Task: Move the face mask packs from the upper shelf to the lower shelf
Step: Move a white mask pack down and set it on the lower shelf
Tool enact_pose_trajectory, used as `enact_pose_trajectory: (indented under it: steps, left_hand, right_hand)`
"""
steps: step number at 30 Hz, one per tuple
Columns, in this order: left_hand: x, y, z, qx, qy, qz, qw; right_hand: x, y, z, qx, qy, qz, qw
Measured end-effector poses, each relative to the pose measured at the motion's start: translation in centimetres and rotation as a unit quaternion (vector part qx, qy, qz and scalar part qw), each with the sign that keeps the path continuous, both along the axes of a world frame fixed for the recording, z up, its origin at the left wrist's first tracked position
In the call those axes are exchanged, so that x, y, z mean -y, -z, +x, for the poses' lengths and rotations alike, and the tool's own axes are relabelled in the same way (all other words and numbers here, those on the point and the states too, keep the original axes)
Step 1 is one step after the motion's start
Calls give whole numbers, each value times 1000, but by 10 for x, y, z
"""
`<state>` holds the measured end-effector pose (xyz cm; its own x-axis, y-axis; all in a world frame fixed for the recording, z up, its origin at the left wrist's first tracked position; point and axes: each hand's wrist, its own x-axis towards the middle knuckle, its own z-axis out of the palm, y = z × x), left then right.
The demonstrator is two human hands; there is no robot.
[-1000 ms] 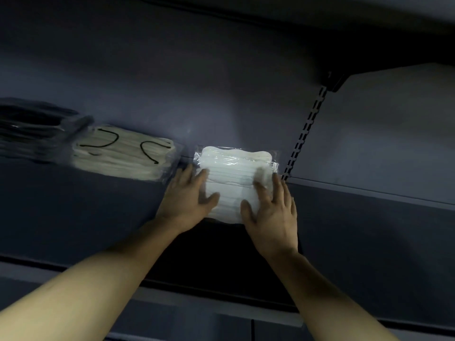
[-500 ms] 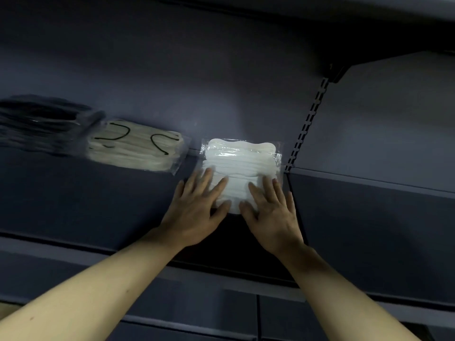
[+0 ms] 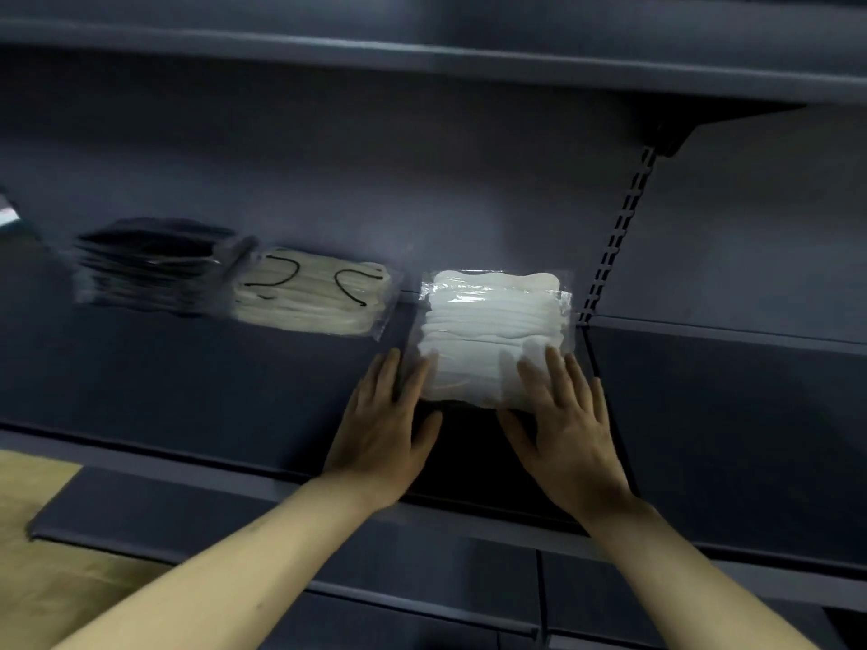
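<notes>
A clear pack of white face masks (image 3: 492,335) lies flat on the dark shelf (image 3: 187,382), near its right end. My left hand (image 3: 384,424) lies flat with straight fingers at the pack's left front corner, fingertips touching its edge. My right hand (image 3: 563,424) lies flat too, its fingers resting on the pack's right front part. To the left sit a pack of cream masks with black ear loops (image 3: 314,297) and a pack of black masks (image 3: 155,267), side by side against the back panel.
A slotted upright (image 3: 614,241) stands just right of the white pack, with another shelf bay (image 3: 727,401) beyond it. An upper shelf edge (image 3: 422,53) runs overhead. A lower shelf (image 3: 164,518) and tan floor (image 3: 42,555) show at the bottom left.
The view has tilted down and shifted, revealing the lower shelf and floor. Both hands have slid back toward the pack's front edge, the left one moving off to its left corner.
</notes>
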<state>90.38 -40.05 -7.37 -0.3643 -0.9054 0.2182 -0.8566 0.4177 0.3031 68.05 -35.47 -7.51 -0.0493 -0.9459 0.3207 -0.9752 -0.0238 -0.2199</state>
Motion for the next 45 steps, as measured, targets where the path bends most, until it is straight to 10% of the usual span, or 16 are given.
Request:
enact_pose_trajectory:
  steps: [9,14,20,30,36,45]
  left_hand:
    - [32,-23,120,-190,-214,51,957]
    - [74,-32,158,-321,-237,91,913]
    - [131,-37,172,-403,-236,69,882]
    - [179,-28,189,-424,-237,149,861]
    - [181,-29,193,-386,-160,154,896]
    - [173,-33,192,-324,-200,72,922]
  right_hand:
    - [2,-18,75,64,-118,-23,991]
    - [47,-32,167,332,-65,-31,940]
    - [141,-52,206,422,146,-53,893]
    - [230,-37,184,427,206,76,877]
    - [227,-35,182,587,222,81,774]
    - [201,-54,172,549,227,34,803]
